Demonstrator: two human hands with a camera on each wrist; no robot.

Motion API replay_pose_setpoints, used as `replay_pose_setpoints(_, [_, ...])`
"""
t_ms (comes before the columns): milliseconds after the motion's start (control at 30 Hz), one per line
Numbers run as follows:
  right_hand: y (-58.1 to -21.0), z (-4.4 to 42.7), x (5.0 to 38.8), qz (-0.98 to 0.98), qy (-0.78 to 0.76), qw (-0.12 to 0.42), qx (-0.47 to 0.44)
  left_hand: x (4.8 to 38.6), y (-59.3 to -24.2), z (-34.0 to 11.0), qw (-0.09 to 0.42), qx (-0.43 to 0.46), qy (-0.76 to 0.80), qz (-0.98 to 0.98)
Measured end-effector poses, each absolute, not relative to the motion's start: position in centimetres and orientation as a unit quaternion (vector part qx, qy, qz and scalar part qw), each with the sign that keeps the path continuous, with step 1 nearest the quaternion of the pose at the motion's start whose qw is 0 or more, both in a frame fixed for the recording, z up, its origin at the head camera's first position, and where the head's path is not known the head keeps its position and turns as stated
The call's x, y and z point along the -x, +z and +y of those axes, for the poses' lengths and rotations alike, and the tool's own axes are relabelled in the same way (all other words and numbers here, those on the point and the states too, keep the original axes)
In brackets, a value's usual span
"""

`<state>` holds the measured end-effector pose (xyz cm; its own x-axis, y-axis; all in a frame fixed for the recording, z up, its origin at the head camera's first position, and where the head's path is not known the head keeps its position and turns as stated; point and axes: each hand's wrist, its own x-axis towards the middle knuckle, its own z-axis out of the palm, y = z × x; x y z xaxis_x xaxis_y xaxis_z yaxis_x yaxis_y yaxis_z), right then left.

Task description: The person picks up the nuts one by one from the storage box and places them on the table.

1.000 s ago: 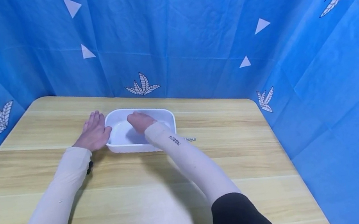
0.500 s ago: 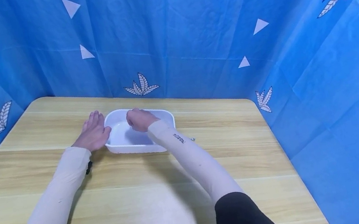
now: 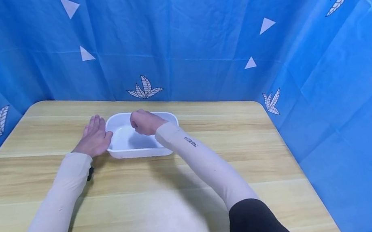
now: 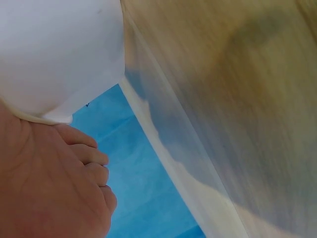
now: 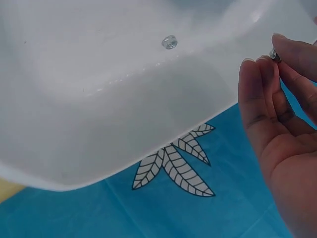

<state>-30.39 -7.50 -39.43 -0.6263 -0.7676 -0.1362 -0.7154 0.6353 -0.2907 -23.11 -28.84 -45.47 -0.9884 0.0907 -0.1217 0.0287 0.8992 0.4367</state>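
Observation:
A white plastic tub [image 3: 137, 153] stands near the far side of the table. My left hand [image 3: 94, 138] rests at its left end, fingers straight, with the thumb against the rim. In the left wrist view, that hand [image 4: 54, 178] lies along the edge of the white tub wall [image 4: 59, 54]. Above the tub's inside is my right hand [image 3: 144, 122]. In the right wrist view, its thumb and fingers pinch a small shiny metal nut [image 5: 274, 54]. Another small metal nut [image 5: 169, 42] lies on the tub's floor.
The wooden table [image 3: 131, 211] extends from the tub toward me and to both sides. A blue curtain [image 3: 195, 40] with leaf and triangle prints hangs behind the table and along its sides. My right sleeve [image 3: 209, 165] covers part of the table right of the tub.
My right hand has risen slightly within the tub's area, and its forearm has shifted right. Small nuts seen earlier on the table beside the tub are now hidden by the sleeve. The left hand stays put.

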Motion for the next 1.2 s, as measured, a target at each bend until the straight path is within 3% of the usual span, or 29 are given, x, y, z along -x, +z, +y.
replay_pose_setpoints(1200, [-36.5,0.7,29.7,0.886,-0.155,0.125,0.418,23.1,-45.6,-29.0,0.065,-0.039,0.236,0.969])
